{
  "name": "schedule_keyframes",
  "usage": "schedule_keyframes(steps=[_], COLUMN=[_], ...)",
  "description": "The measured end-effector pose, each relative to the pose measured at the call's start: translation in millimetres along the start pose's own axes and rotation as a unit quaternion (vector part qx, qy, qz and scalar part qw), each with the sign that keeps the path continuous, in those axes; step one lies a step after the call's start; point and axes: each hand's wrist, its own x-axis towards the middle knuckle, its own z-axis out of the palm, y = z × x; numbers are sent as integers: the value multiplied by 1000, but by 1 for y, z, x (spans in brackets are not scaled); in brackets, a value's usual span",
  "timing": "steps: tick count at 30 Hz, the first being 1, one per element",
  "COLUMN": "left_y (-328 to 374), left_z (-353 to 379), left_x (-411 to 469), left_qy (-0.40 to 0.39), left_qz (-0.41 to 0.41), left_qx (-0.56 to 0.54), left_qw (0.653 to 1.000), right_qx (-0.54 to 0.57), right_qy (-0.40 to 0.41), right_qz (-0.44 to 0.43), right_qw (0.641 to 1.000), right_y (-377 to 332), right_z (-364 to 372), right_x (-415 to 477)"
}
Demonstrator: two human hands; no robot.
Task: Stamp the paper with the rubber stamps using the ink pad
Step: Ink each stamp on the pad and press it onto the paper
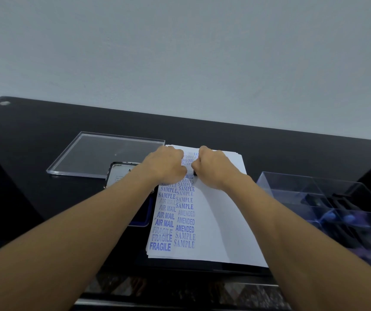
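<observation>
Pale bare wall rose behind the black worktop (34, 135), where a stack of paper (220, 221) lay in front of the person. Its left half was filled with two columns of blue words such as FRAGILE, AIR MAIL, AMENDED and SAMPLE. From where I stood, the right grip (211, 167) was clenched around a small dark rubber stamp (195, 173). Only a corner of the stamp showed, pressed to the sheet near the top of the second column. The left grip (166, 166) sat just beside it with fingers curled, knuckles over the paper. I could not tell whether it held anything or merely steadied the sheet. The ink pad (148, 212) lay open at the paper's left edge, mostly hidden under the left forearm. A clear tray (106, 153) rested beyond it, and a clear box (292, 187) of further stamps stood to the right. I judged a print was being made. Next would come a straight lift, so as not to smear, then re-inking or a change of stamp.
</observation>
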Motion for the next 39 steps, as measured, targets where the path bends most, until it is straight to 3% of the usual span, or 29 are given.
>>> schedule_keyframes(steps=[5, 39], left_y=[0, 2], left_z=[0, -6], left_x=[0, -5], left_qy=[-1, -13], left_qz=[2, -4], left_qx=[0, -7], left_qw=[1000, 1000], right_qx=[39, 29], right_qy=[-2, 14], right_qz=[15, 12], right_qw=[999, 999], right_y=[2, 4], right_z=[-1, 8], right_x=[3, 2])
